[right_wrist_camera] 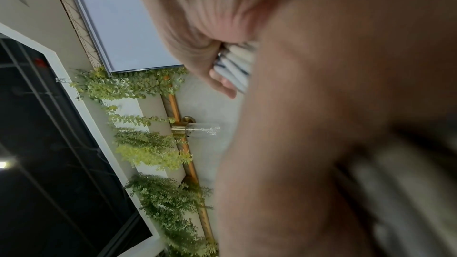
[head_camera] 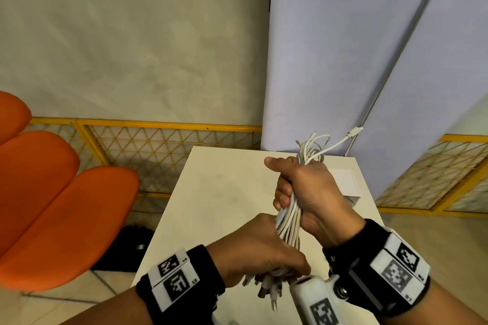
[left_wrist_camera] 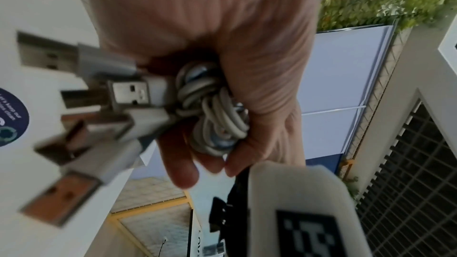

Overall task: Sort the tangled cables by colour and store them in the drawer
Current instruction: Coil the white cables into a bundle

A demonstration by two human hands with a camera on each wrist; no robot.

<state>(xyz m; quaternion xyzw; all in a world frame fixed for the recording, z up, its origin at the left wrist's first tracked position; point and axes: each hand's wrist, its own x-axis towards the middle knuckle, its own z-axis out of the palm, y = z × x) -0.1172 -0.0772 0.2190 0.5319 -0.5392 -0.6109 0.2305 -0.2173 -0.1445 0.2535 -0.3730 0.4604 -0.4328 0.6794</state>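
Observation:
A bundle of white cables (head_camera: 289, 221) is held upright above the white table (head_camera: 211, 192). My left hand (head_camera: 264, 248) grips the bundle's lower end, where several USB plugs (head_camera: 266, 290) stick out below the fist. In the left wrist view the cables (left_wrist_camera: 217, 116) are coiled inside the curled fingers and the USB plugs (left_wrist_camera: 128, 93) fan out to the left. My right hand (head_camera: 303, 190) grips the upper part of the bundle; loose cable ends (head_camera: 317, 142) spring out above it. The right wrist view shows the cables (right_wrist_camera: 237, 65) under curled fingers. No drawer is visible.
A small white box (head_camera: 348, 187) sits on the table behind my right hand. Orange chairs (head_camera: 52, 192) stand to the left, a black bag (head_camera: 126, 248) lies on the floor beside the table, and a yellow mesh fence (head_camera: 158, 140) runs behind.

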